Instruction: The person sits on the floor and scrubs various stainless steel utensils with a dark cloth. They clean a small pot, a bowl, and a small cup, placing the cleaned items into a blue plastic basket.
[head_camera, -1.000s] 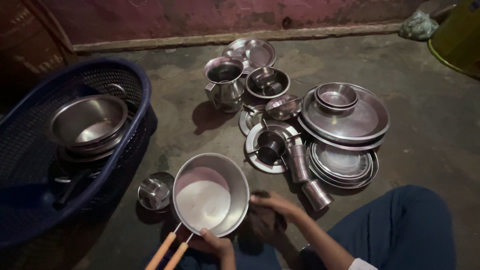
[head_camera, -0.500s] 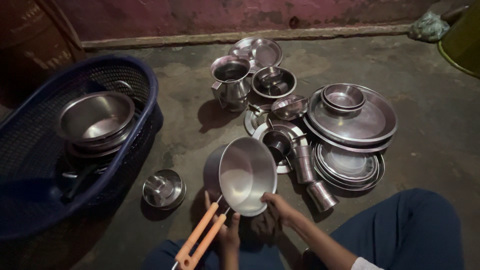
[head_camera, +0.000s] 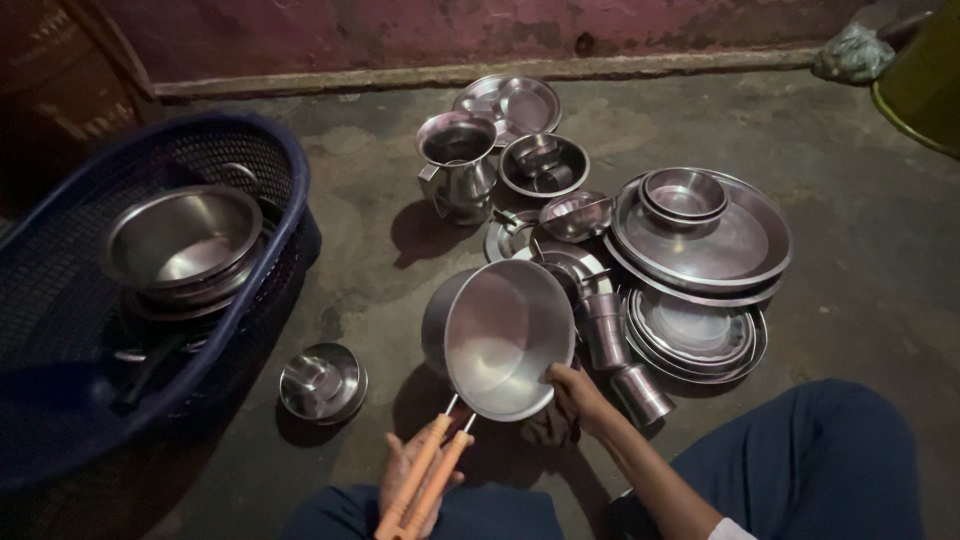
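The left hand (head_camera: 415, 478) had its fingers wrapped around the two orange handle grips (head_camera: 425, 475) of a round steel saucepan (head_camera: 503, 338), which was tilted on its side above the concrete floor (head_camera: 380, 250), its shiny inside facing the camera. The right hand (head_camera: 580, 395) had its fingers pressed against the pan's lower rim, with a dark scrubbing pad (head_camera: 548, 425) bunched beneath them.

Just right of the pan stood two small steel tumblers (head_camera: 620, 360) beside stacked steel plates (head_camera: 695, 330), and above those a wide steel platter (head_camera: 700, 235) carried a small bowl. A steel jug (head_camera: 455, 165) stood farther back. A small lidded steel cup (head_camera: 322, 382) sat on the floor to the pan's left, near a dark blue plastic basket (head_camera: 150, 300) holding a large steel bowl (head_camera: 182, 235).
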